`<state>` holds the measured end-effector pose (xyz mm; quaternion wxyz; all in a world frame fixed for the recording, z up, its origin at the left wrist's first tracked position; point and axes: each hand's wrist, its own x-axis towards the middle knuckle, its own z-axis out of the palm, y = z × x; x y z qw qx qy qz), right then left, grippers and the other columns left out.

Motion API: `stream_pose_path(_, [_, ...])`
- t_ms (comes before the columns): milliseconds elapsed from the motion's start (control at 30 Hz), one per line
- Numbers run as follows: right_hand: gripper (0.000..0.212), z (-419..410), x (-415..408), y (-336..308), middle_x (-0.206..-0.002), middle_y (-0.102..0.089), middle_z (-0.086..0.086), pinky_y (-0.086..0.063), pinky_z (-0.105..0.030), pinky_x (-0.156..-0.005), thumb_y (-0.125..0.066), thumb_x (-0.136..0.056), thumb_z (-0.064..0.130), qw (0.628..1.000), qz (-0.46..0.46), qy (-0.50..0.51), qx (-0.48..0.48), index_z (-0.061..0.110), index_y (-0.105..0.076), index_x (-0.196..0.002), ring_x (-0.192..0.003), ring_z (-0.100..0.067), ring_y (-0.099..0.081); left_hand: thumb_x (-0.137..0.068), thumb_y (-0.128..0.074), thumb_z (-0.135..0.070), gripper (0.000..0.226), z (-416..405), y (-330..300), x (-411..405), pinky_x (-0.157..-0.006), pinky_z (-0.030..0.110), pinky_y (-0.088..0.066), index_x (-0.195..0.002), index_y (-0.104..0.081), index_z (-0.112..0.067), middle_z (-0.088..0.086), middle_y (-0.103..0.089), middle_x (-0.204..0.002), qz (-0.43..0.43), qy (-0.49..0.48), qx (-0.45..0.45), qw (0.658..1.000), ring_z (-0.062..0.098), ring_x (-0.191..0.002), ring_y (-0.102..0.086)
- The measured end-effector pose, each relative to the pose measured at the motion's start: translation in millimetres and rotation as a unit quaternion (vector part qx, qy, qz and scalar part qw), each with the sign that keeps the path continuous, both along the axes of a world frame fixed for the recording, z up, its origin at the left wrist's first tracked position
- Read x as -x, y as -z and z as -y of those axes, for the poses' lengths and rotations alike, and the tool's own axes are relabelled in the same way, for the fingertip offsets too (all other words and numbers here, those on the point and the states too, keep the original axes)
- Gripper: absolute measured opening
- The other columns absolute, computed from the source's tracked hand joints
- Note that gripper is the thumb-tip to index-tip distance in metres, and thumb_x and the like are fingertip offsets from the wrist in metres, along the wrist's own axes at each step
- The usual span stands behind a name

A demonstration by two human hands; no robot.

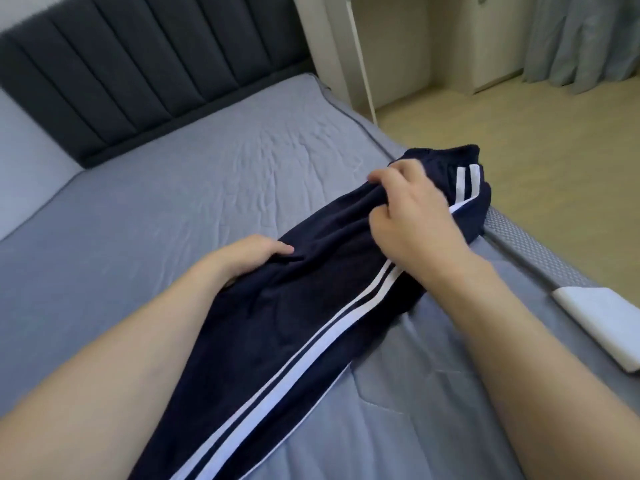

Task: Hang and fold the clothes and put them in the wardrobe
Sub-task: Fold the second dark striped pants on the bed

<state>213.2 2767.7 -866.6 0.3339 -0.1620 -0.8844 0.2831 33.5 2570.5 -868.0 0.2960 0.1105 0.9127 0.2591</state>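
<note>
navy track pants [298, 327] lie on bed [173, 174]; right hand [408, 216] pinches them, left hand [252, 252] grips their edge

Count: 1 pair navy track trousers [277, 327], lower centre; 2 white side stripes [311, 348]; 2 hands, left [252, 254], right [408, 216]; 1 folded white cloth [602, 327], right edge
</note>
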Motion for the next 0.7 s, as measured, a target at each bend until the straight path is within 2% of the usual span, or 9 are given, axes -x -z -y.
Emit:
stream_pose_path(67, [0.046, 30.4, 2.6, 14.4, -0.143, -0.035, -0.009, -0.027, -0.045, -0.11, -0.04, -0.093, 0.023, 0.984, 0.156, -0.09, -0.006, 0.011, -0.042, -0.137, -0.125, -0.034, -0.044, -0.086, -0.062, -0.056, 0.048, 18.5, -0.3, -2.7, -0.089, 0.042, -0.055, -0.106, -0.073, -0.014, 0.008, -0.075, -0.099, -0.046, -0.032, 0.006, 0.998, 0.028, -0.089, -0.072])
stream_pose_path(133, [0.059, 45.8, 5.0, 41.8, -0.161, -0.011, -0.006, -0.002, -0.047, -0.119, -0.025, -0.099, 0.04, 0.938, 0.312, -0.127, -0.075, 0.018, -0.018, -0.153, -0.146, -0.028, -0.014, -0.091, -0.051, -0.063, 0.054, 32.1, 4.5, -12.3, -0.079, 0.03, -0.055, -0.103, -0.073, -0.014, 0.0, -0.073, -0.093, -0.088, -0.05, -0.004, 0.995, 0.02, -0.087, -0.07])
stream_pose_path(167, [0.062, 47.0, 5.0, 52.8, -0.163, 0.0, -0.002, 0.007, -0.046, -0.119, -0.018, -0.099, 0.046, 0.923, 0.348, -0.134, -0.094, 0.023, -0.007, -0.155, -0.149, -0.024, 0.0, -0.091, -0.045, -0.067, 0.059, 40.7, 8.0, -22.2, -0.071, 0.025, -0.051, -0.098, -0.072, -0.015, -0.005, -0.07, -0.088, -0.128, -0.045, 0.0, 0.991, 0.017, -0.086, -0.068])
stream_pose_path(267, [0.067, 38.0, 6.9, 68.1, -0.162, 0.011, 0.002, 0.013, -0.044, -0.117, -0.006, -0.094, 0.059, 0.92, 0.357, -0.121, -0.109, 0.031, 0.003, -0.154, -0.148, -0.017, 0.011, -0.083, -0.03, -0.082, 0.067, 93.5, 26.6, -59.2, -0.074, 0.032, -0.051, -0.097, -0.062, -0.025, -0.009, -0.067, -0.088, -0.28, 0.027, 0.071, 0.957, 0.017, -0.086, -0.065])
stream_pose_path(367, [0.082, 41.4, 7.4, 71.0, -0.162, 0.009, 0.0, 0.011, -0.044, -0.118, 0.004, -0.082, 0.071, 0.921, 0.349, -0.106, -0.134, 0.032, 0.003, -0.154, -0.149, -0.017, 0.009, -0.077, -0.016, -0.089, 0.07, 167.9, 39.6, -91.8, -0.069, 0.036, -0.051, -0.089, -0.053, -0.03, -0.009, -0.062, -0.079, -0.347, 0.005, 0.152, 0.925, 0.017, -0.074, -0.06])
stream_pose_path(500, [0.073, 50.6, 0.0, 66.6, -0.162, 0.004, -0.008, 0.005, -0.047, -0.119, -0.012, -0.093, 0.063, 0.924, 0.324, -0.063, -0.191, 0.026, 0.0, -0.155, -0.149, -0.023, 0.001, -0.086, -0.02, -0.078, 0.061, 247.0, 44.7, -114.4, -0.059, 0.031, -0.039, -0.079, -0.052, -0.027, -0.01, -0.061, -0.075, -0.318, -0.066, 0.181, 0.928, 0.013, -0.072, -0.058])
stream_pose_path(567, [0.064, 70.2, -8.5, 57.0, -0.162, -0.004, -0.012, -0.004, -0.048, -0.119, -0.029, -0.098, 0.046, 0.938, 0.288, -0.047, -0.188, 0.02, -0.011, -0.155, -0.148, -0.028, -0.009, -0.089, -0.029, -0.074, 0.058, 276.7, 43.8, -125.1, -0.065, 0.029, -0.043, -0.081, -0.059, -0.025, -0.011, -0.064, -0.079, -0.254, -0.093, 0.147, 0.951, 0.013, -0.078, -0.062])
stream_pose_path(633, [0.057, 111.8, -22.5, 45.6, -0.159, -0.02, -0.012, -0.014, -0.046, -0.117, -0.039, -0.096, 0.031, 0.956, 0.232, -0.095, -0.15, 0.016, -0.029, -0.15, -0.144, -0.028, -0.022, -0.086, -0.039, -0.075, 0.061, 304.5, 38.6, -141.0, -0.076, 0.031, -0.049, -0.085, -0.069, -0.022, -0.011, -0.071, -0.084, -0.16, -0.132, 0.08, 0.975, 0.01, -0.082, -0.067])
stream_pose_path(700, [0.047, 167.4, -42.7, 36.9, -0.153, -0.035, -0.002, -0.017, -0.041, -0.115, -0.039, -0.097, 0.032, 0.95, 0.207, -0.191, -0.138, 0.021, -0.043, -0.142, -0.14, -0.021, -0.029, -0.08, -0.045, -0.077, 0.059, 331.9, 31.1, -162.9, -0.073, 0.028, -0.05, -0.081, -0.073, -0.026, -0.012, -0.074, -0.08, -0.101, -0.146, 0.046, 0.983, 0.007, -0.078, -0.07])
